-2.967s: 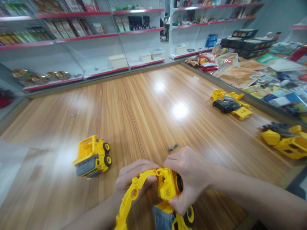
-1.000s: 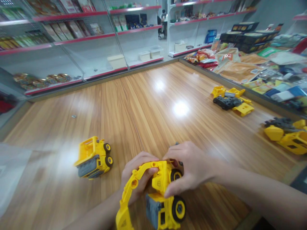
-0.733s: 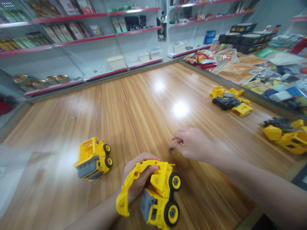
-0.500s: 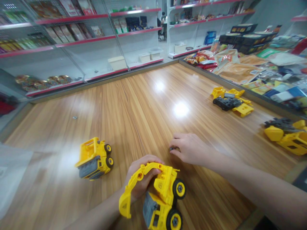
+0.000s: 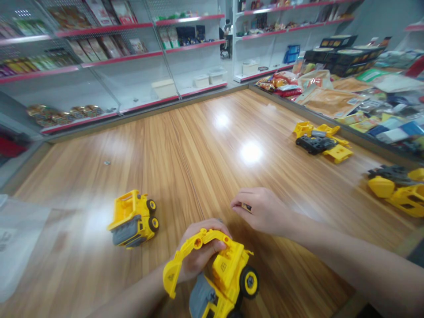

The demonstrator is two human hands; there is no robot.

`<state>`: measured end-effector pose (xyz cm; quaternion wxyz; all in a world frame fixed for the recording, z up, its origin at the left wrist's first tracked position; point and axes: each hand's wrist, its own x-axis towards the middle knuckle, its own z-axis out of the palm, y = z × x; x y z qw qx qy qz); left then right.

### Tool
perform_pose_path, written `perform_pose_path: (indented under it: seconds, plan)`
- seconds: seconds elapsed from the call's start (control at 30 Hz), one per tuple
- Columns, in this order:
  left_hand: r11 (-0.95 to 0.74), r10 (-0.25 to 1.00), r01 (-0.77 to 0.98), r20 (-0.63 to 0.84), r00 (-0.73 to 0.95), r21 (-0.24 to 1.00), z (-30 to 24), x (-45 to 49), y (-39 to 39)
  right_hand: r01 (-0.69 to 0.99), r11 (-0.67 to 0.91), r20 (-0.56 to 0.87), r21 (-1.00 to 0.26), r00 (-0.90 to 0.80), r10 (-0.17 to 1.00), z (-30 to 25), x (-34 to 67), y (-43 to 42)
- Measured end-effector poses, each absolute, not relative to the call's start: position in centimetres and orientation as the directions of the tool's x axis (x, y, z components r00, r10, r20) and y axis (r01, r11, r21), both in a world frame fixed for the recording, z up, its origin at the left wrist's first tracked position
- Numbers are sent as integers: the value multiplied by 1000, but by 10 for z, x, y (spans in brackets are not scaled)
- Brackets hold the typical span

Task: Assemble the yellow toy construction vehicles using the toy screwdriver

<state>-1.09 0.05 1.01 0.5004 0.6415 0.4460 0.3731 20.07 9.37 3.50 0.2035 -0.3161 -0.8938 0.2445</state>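
My left hand point(image 5: 194, 264) is closed round a yellow and grey toy excavator point(image 5: 229, 266) near the bottom of the view. The excavator's bucket arm curves to the left over that hand, and a black wheel with a yellow rim faces right. Up and to the right of the toy, my right hand point(image 5: 261, 210) is held low over the table with thumb and fingers pinched. A small dark piece shows between those fingers, too little of it visible to name. Left of the excavator stands a yellow and grey toy dump truck point(image 5: 134, 219) on the table.
Yellow and black toy parts point(image 5: 321, 142) lie at the right, and more toy vehicle pieces point(image 5: 395, 187) sit nearer the right edge. A small metallic bit point(image 5: 106, 163) lies at the left. Clear plastic point(image 5: 20, 247) covers the left corner. Packaged goods point(image 5: 334, 101) border the raised table rim.
The excavator has tipped and sunk lower, so its nearer wheel is now mostly out of view. My right hand has turned slightly, its fingers still pinched.
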Motion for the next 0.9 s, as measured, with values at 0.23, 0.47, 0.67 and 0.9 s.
perform_pose_path:
  seconds: [0.23,0.47,0.67,0.9]
  plan:
    - [-277,872,158,179,456,948,12,-8,-2,468,770,139,-434,-809,571,27,198,89]
    - [-288,695,107,131,707,952,13,-7,-14,570,723,155,-390,-734,662,37,204,99]
    - [-264,600,77,100,794,961,19,-3,-16,379,853,99,-359,-893,439,29,188,75]
    - [-261,748,47,171,642,964,17,-2,-12,396,827,112,-399,-874,473,20,177,72]
